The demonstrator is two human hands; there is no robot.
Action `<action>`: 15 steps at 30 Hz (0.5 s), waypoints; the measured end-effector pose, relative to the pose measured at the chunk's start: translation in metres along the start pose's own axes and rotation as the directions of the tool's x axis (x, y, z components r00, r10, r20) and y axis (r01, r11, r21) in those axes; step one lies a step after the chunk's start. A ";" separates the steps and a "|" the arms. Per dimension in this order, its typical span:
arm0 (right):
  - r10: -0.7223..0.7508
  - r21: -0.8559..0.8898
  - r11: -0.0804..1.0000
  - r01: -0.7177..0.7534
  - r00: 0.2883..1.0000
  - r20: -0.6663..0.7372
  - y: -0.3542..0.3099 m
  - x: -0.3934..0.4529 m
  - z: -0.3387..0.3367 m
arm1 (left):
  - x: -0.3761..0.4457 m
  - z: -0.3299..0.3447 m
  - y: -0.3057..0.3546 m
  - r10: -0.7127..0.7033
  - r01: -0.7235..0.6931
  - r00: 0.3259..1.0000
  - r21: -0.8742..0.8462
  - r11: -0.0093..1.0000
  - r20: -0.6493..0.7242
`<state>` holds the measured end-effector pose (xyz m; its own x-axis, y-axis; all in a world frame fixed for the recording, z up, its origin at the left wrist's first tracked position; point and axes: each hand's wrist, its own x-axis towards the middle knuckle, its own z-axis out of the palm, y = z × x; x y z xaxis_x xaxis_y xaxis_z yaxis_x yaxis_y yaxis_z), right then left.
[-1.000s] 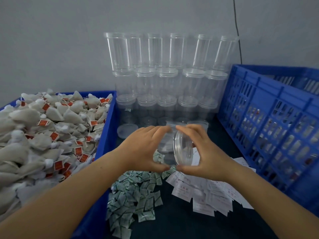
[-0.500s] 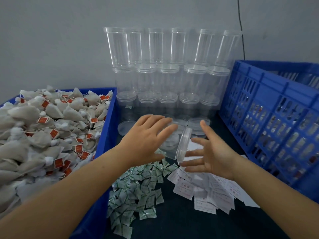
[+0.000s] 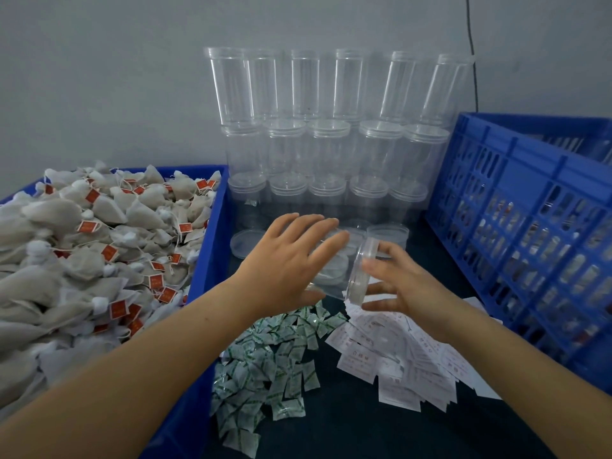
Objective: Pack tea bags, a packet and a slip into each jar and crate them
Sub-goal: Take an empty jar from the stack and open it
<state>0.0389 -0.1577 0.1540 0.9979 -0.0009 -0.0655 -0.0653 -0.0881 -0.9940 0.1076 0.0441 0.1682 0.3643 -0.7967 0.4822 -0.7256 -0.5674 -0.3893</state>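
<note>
Dark counter [image 3: 364, 425] against a plain grey wall [image 3: 99, 77]; contents listed from the centre out.

Clear plastic jar with a clear screw lid [image 3: 341, 273]: lying on its side above the counter, lid end toward the right, pale tea bags visible through its wall. It sits between the two hands.

Left hand [image 3: 284, 260]: over the jar's body, fingers [image 3: 318, 226] straight and spread; whether the palm touches the jar cannot be told.

Right hand [image 3: 407, 286]: just right of the jar's lid, fingers [image 3: 377, 266] spread and extended toward the lid edge, not curled round it; contact cannot be told.

Small white-and-green sachets, a loose heap [image 3: 265, 366]: on the counter directly below the jar.

White printed paper slips, a fanned pile [image 3: 397, 352]: on the counter below and right of the jar, beside the sachets.

Loose clear round lids [image 3: 245, 243]: flat on the counter just behind the jar.

Empty clear plastic jars, stacked in three tiers [image 3: 331, 144]: behind the jar, against the wall, the upper tier leaning.

Blue plastic bin heaped with beige tea bags bearing red tags [image 3: 99, 260]: left of the jar.

Blue slotted plastic crate [image 3: 530, 180]: right of the jar, filled jars dimly visible through its slots.
</note>
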 end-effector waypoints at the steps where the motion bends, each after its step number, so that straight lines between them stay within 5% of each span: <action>1: -0.071 -0.097 0.993 0.071 0.997 -0.003 0.001 -0.001 -0.002 | 0.000 0.000 0.000 -0.012 0.012 1.000 -0.016 1.000 0.015; 7: -0.344 -0.603 0.703 0.377 0.923 0.176 0.006 -0.004 -0.015 | 0.000 0.002 0.000 -0.053 0.072 0.990 -0.143 0.987 0.132; 15: -0.411 -0.728 0.438 0.527 0.838 0.359 0.009 -0.005 -0.028 | -0.004 0.007 0.000 -0.012 0.095 0.971 -0.341 0.935 0.238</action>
<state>0.0338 -0.1863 0.1478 0.8611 0.3934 0.3220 0.5009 -0.7645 -0.4058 0.1105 0.0459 0.1607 0.5017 -0.8163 0.2862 -0.8429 -0.5357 -0.0503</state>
